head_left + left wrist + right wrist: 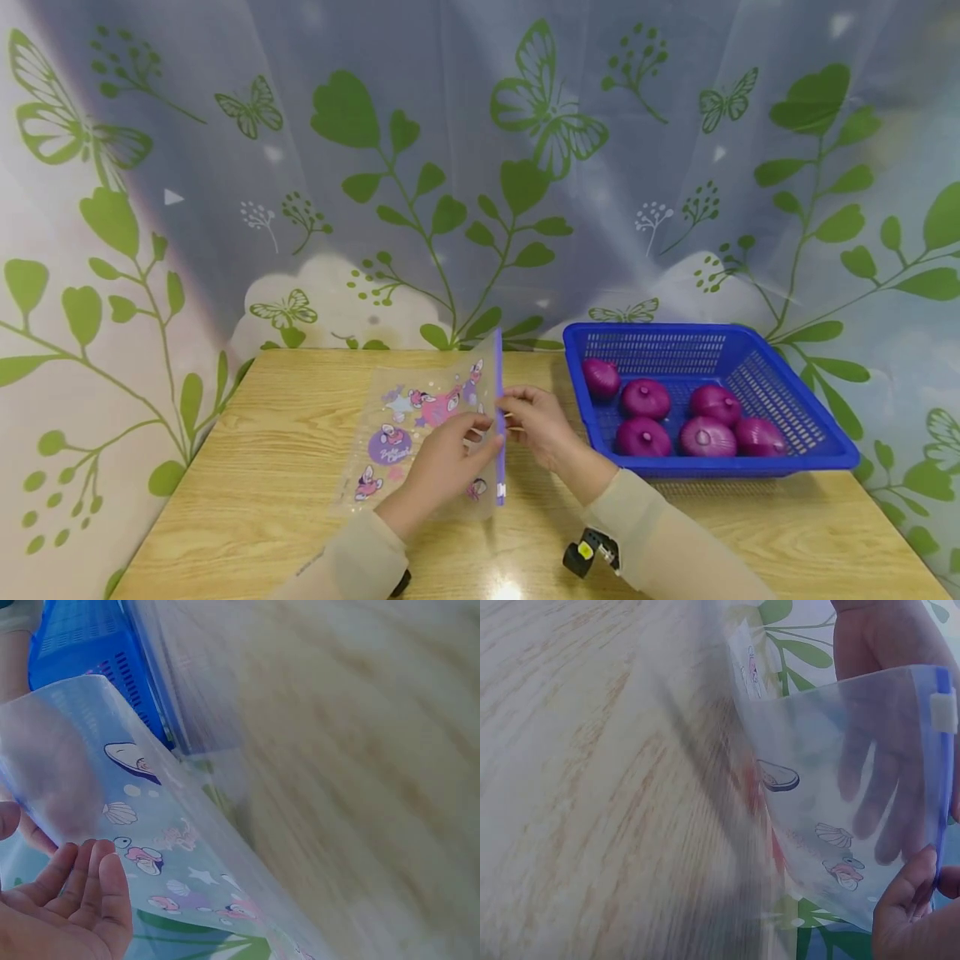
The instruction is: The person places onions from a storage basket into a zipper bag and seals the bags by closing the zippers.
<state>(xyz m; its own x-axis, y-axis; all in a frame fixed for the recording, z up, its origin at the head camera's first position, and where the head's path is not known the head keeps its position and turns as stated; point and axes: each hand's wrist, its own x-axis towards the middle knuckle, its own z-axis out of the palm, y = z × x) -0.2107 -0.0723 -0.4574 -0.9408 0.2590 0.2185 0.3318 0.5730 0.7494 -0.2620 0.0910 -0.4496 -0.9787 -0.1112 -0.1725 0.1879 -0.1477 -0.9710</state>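
A clear zip bag (393, 446) with purple and pink cartoon prints lies partly on the table, its blue-purple zip edge (499, 358) raised upright. My right hand (543, 425) pinches that edge between thumb and fingertips, around its middle. On the other side of the raised plastic is my left hand (442, 462). Its fingers (112, 892) are fairly straight against or close to the bag, and the thumb stands apart near the zip edge. A white slider (943, 712) sits near one end of the zip. Nothing shows inside the bag.
A blue plastic basket (712, 465) stands at the right with several purple onions (707, 437) in it. The wooden table (262, 450) ends at a curtain (435, 208) printed with leaves and butterflies. A black wrist camera (579, 557) hangs under the right sleeve.
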